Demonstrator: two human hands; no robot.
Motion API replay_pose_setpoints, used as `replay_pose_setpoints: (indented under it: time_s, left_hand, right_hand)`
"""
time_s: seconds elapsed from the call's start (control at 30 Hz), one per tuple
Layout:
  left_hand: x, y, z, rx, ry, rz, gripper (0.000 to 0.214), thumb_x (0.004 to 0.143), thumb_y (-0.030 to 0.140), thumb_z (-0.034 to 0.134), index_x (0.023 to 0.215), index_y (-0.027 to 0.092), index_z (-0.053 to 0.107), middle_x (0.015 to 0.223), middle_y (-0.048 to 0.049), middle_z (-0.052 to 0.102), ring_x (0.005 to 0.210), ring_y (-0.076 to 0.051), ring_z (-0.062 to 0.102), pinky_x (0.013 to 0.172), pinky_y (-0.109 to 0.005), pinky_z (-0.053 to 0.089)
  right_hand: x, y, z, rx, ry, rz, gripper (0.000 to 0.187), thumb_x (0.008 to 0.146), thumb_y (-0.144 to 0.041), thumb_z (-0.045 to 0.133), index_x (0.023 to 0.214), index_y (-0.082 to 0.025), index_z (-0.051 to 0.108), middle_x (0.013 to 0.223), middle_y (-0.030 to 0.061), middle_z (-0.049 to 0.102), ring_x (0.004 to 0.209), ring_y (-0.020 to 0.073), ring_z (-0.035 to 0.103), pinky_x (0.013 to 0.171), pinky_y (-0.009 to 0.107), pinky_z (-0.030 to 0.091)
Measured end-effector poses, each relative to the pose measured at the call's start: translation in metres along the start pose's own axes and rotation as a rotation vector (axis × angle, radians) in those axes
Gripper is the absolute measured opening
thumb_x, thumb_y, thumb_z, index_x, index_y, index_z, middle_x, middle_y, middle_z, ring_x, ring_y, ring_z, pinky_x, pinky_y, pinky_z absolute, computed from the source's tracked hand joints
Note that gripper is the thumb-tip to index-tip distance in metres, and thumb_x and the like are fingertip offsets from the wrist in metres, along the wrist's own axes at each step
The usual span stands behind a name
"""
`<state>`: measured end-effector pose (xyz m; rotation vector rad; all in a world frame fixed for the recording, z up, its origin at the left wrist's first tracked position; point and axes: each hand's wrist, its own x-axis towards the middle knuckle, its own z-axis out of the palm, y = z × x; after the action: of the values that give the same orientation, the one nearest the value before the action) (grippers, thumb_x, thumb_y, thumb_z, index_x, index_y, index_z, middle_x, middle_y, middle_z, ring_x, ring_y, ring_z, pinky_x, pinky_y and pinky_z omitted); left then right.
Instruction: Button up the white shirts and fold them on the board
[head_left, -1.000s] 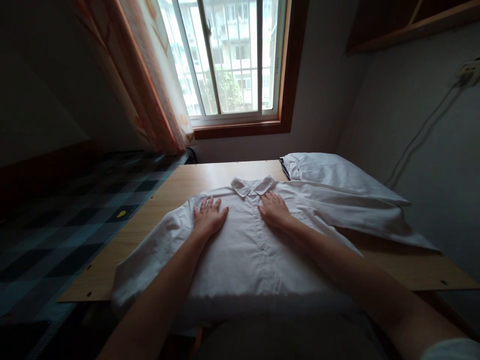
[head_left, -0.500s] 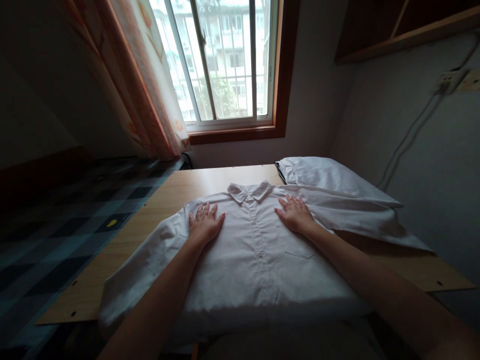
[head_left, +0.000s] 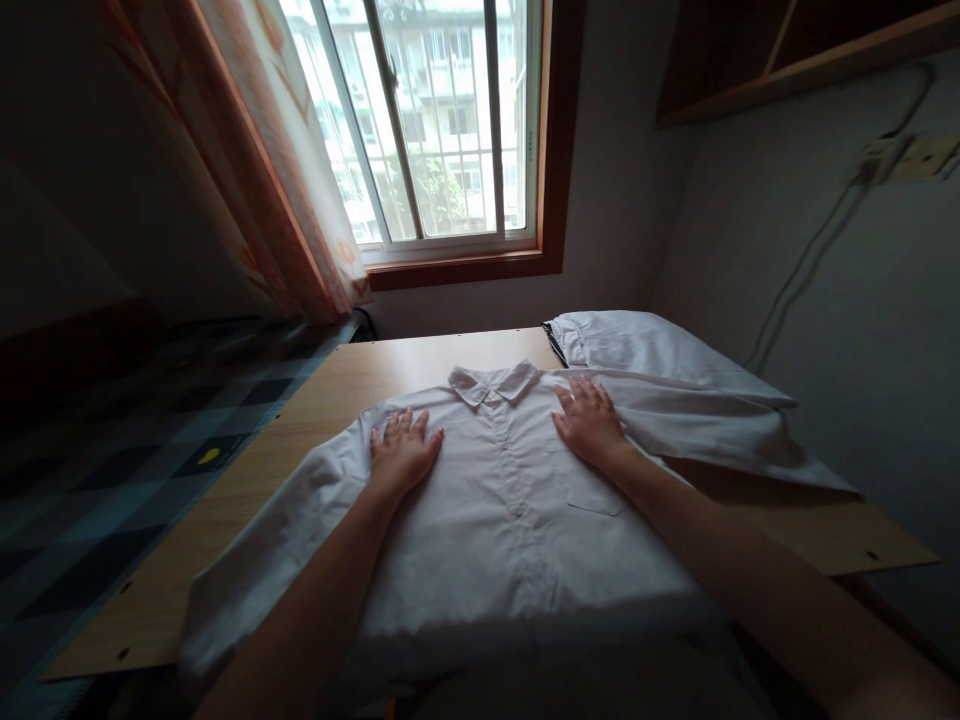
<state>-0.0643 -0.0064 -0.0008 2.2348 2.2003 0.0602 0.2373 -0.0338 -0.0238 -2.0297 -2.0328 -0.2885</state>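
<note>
A white collared shirt (head_left: pixel 480 540) lies front side up on a wooden board (head_left: pixel 405 360), its collar pointing toward the window and its lower part reaching over the near edge. Flat on the chest, near the left-hand shoulder, rests my left hand (head_left: pixel 401 452) with fingers spread. My right hand (head_left: pixel 589 420) lies on the other side of the chest, above the pocket, fingers stretched out. Neither hand grips the cloth. Both sleeves extend outward; part of the left-hand one is behind my forearm.
White folded cloth (head_left: pixel 645 345) lies at the board's back right corner. A checked bed cover (head_left: pixel 150 500) borders the board on the left. Behind are a window (head_left: pixel 442 140) and an orange curtain (head_left: pixel 262 180). A cord (head_left: pixel 795 280) hangs from a wall socket.
My right hand has moved slightly up toward the shoulder. My left hand stays flat on the shirt. The whole view has shifted a little.
</note>
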Motion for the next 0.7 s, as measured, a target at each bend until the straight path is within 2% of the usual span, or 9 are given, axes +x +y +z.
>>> replay_pose_setpoints:
  time_s: [0.07, 0.13, 0.2, 0.27, 0.37, 0.53, 0.7]
  left_hand:
    - [0.0, 0.0, 0.001, 0.004, 0.004, 0.002, 0.064, 0.097, 0.054, 0.022, 0.152, 0.024, 0.034, 0.162, -0.0079, 0.023, 0.149, -0.029, 0.018, 0.119, -0.056, 0.013]
    - [0.0, 0.0, 0.002, 0.004, 0.001, 0.003, 0.064, 0.097, 0.055, 0.022, 0.152, 0.024, 0.034, 0.162, -0.0078, 0.022, 0.15, -0.029, 0.017, 0.119, -0.057, 0.014]
    - [0.001, 0.0, 0.002, 0.003, -0.01, 0.001, 0.065, 0.097, 0.055, 0.02, 0.153, 0.025, 0.032, 0.163, -0.0073, 0.02, 0.15, -0.029, 0.015, 0.119, -0.057, 0.013]
    - [0.002, 0.001, 0.003, 0.003, -0.024, -0.003, 0.066, 0.097, 0.056, 0.019, 0.154, 0.025, 0.031, 0.163, -0.0072, 0.018, 0.15, -0.03, 0.014, 0.118, -0.059, 0.012]
    - [0.003, 0.001, 0.002, 0.004, -0.041, -0.002, 0.067, 0.096, 0.058, 0.018, 0.154, 0.026, 0.028, 0.163, -0.0078, 0.015, 0.151, -0.031, 0.012, 0.117, -0.062, 0.011]
    - [0.012, -0.002, -0.002, -0.005, -0.045, -0.005, 0.07, 0.093, 0.063, 0.023, 0.155, 0.028, 0.027, 0.164, -0.0093, 0.015, 0.15, -0.035, 0.011, 0.114, -0.068, 0.011]
    - [0.025, -0.006, -0.004, -0.008, 0.003, 0.009, 0.075, 0.091, 0.068, 0.027, 0.154, 0.028, 0.028, 0.163, -0.0101, 0.019, 0.15, -0.033, 0.014, 0.115, -0.065, 0.011]
  right_hand:
    - [-0.003, -0.006, -0.003, 0.046, -0.017, -0.136, 0.054, 0.099, -0.038, 0.036, 0.147, -0.016, 0.044, 0.158, 0.0132, 0.032, 0.149, 0.0268, 0.018, 0.12, 0.044, 0.006]
    - [-0.006, -0.011, -0.005, 0.118, -0.13, -0.209, 0.055, 0.1, -0.045, 0.033, 0.146, -0.019, 0.046, 0.157, 0.0106, 0.035, 0.148, 0.0249, 0.022, 0.121, 0.042, 0.011]
    - [-0.008, -0.015, -0.005, 0.173, -0.233, -0.208, 0.058, 0.099, -0.052, 0.03, 0.147, -0.022, 0.044, 0.157, 0.009, 0.035, 0.147, 0.0252, 0.025, 0.12, 0.044, 0.015]
    - [-0.008, -0.016, -0.005, 0.194, -0.274, -0.191, 0.061, 0.099, -0.055, 0.028, 0.15, -0.024, 0.04, 0.159, 0.0078, 0.03, 0.148, 0.0257, 0.023, 0.12, 0.048, 0.013]
    - [-0.007, -0.014, -0.003, 0.189, -0.302, -0.175, 0.061, 0.099, -0.055, 0.026, 0.152, -0.026, 0.036, 0.161, 0.006, 0.026, 0.15, 0.0249, 0.018, 0.12, 0.051, 0.008]
    - [0.002, -0.012, 0.002, 0.17, -0.311, -0.194, 0.062, 0.099, -0.056, 0.026, 0.153, -0.026, 0.034, 0.162, 0.0067, 0.023, 0.15, 0.0242, 0.016, 0.12, 0.052, 0.007]
    - [0.017, -0.014, 0.005, 0.158, -0.317, -0.19, 0.063, 0.098, -0.057, 0.027, 0.153, -0.026, 0.034, 0.162, 0.0065, 0.022, 0.15, 0.0243, 0.016, 0.12, 0.05, 0.01]
